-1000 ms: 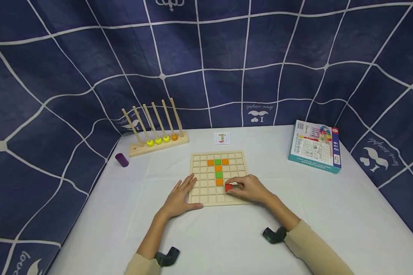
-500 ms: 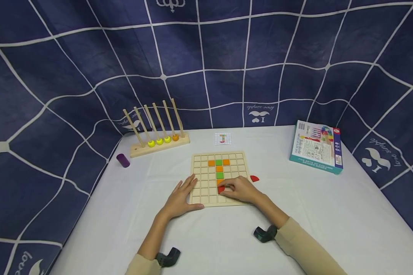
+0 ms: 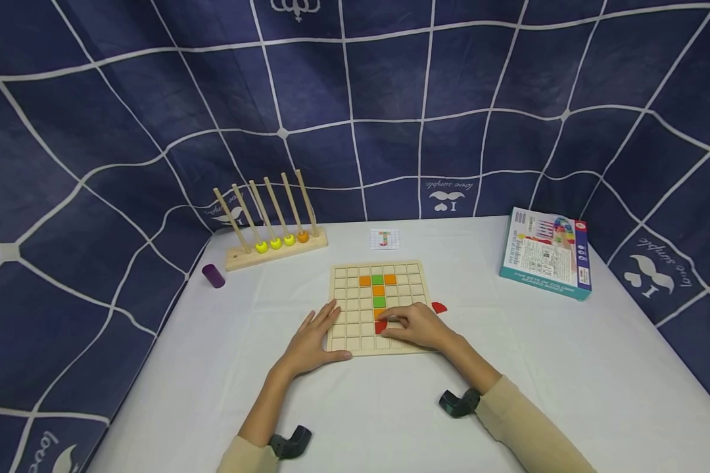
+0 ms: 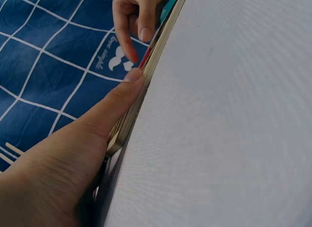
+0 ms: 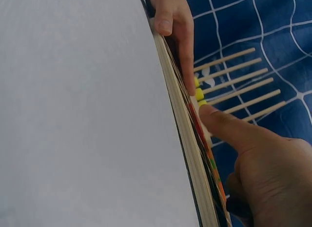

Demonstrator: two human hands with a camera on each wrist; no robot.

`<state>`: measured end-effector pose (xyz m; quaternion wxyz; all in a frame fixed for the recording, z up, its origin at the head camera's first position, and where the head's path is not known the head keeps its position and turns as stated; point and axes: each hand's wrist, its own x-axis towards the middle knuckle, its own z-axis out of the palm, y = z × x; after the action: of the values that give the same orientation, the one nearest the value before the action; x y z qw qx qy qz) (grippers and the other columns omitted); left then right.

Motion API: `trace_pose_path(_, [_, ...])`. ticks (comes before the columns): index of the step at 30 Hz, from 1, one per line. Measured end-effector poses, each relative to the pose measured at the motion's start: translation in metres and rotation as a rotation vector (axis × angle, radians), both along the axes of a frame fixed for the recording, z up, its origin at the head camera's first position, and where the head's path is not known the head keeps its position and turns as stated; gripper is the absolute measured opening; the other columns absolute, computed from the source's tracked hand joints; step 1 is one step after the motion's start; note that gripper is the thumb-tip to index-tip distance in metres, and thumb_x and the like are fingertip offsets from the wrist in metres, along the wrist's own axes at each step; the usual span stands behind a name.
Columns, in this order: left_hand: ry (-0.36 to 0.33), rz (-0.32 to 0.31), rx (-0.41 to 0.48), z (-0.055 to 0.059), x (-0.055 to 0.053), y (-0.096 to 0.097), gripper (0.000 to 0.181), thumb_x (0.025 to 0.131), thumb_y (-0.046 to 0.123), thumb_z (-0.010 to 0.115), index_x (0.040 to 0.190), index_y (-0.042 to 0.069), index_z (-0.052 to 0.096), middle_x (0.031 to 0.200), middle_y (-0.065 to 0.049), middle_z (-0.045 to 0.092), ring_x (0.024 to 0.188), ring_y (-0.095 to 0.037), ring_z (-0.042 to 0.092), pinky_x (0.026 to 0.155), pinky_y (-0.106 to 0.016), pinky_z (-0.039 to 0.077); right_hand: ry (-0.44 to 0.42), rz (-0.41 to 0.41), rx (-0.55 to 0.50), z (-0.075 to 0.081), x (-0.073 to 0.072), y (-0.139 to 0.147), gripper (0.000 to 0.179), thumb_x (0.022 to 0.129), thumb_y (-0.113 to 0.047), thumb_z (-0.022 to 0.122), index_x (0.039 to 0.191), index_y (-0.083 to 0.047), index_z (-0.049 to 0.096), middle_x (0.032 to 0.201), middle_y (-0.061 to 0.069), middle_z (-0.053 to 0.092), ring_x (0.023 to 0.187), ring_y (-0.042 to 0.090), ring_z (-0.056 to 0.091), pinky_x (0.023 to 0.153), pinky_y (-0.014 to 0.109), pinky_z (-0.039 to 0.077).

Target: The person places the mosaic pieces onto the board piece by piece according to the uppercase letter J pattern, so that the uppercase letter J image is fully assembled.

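Observation:
My left hand [image 3: 309, 341] lies spread along the left edge of a wooden grid board [image 3: 352, 332], fingers on the board and thumb at its near corner. A red square tile [image 3: 380, 327] sits flat in a cell, below a column of orange and green tiles [image 3: 379, 301]. Over this red tile is my right hand [image 3: 418, 326], its thumb and forefinger apart at the tile's edges. From the left wrist view, the right hand's [image 4: 139, 14] forefinger points down by the red tile. The right wrist view shows the right thumb [image 5: 224, 124] above the board.
Right of the board lies a red quarter-round piece [image 3: 439, 307]. Behind it is a pattern card [image 3: 384, 239]. A peg stand with beads [image 3: 277, 249] and a purple cylinder [image 3: 213, 276] are at left, a teal box [image 3: 545, 253] at right.
The right hand has moved left, bringing the red square tile from beside the column into the cell below it. The red quarter-round piece has come into sight. The left hand stays put.

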<state>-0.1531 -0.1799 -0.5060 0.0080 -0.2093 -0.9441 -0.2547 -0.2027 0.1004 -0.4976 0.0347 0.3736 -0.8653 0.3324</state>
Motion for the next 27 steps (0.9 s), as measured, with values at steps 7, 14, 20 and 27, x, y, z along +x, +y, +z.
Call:
trace_pose_path(7, [-0.006,-0.008,0.012,0.000,0.000,0.001,0.105,0.068,0.068,0.064,0.145,0.008,0.028,0.153,-0.006,0.017,0.139,-0.018,0.014,0.113,-0.039,0.006,-0.020,-0.095,-0.090,0.004,0.002,0.035,0.028,0.079,-0.038,0.072,0.101,-0.022,0.070,0.050,-0.015,0.033,0.044,0.000,0.027,0.041,0.019,0.025])
trace_pose_path(14, [0.004,-0.015,0.028,0.001,0.001,-0.001,0.104,0.069,0.066,0.066,0.145,0.007,0.027,0.153,-0.006,0.016,0.139,-0.020,0.014,0.112,-0.042,0.007,0.036,-0.271,-0.113,0.000,-0.001,0.077,0.029,0.076,-0.034,0.076,0.099,-0.018,0.071,0.050,-0.013,0.030,0.044,0.001,0.025,0.040,0.020,0.022])
trace_pose_path(20, [-0.010,-0.012,0.026,0.001,0.001,-0.002,0.105,0.068,0.066,0.066,0.145,0.007,0.027,0.153,-0.005,0.015,0.139,-0.019,0.013,0.113,-0.040,0.006,0.044,-0.380,-0.040,-0.005,-0.004,0.094,0.034,0.073,-0.036,0.077,0.099,-0.013,0.071,0.048,-0.011,0.031,0.043,0.004,0.023,0.040,0.021,0.021])
trace_pose_path(27, [0.010,-0.015,0.045,0.000,0.000,-0.001,0.104,0.068,0.066,0.067,0.145,0.006,0.028,0.152,-0.007,0.018,0.139,-0.020,0.014,0.112,-0.042,0.007,0.045,-0.386,0.001,-0.006,-0.007,0.095,0.034,0.074,-0.038,0.076,0.097,-0.014,0.071,0.048,-0.010,0.031,0.043,0.005,0.025,0.040,0.021,0.022])
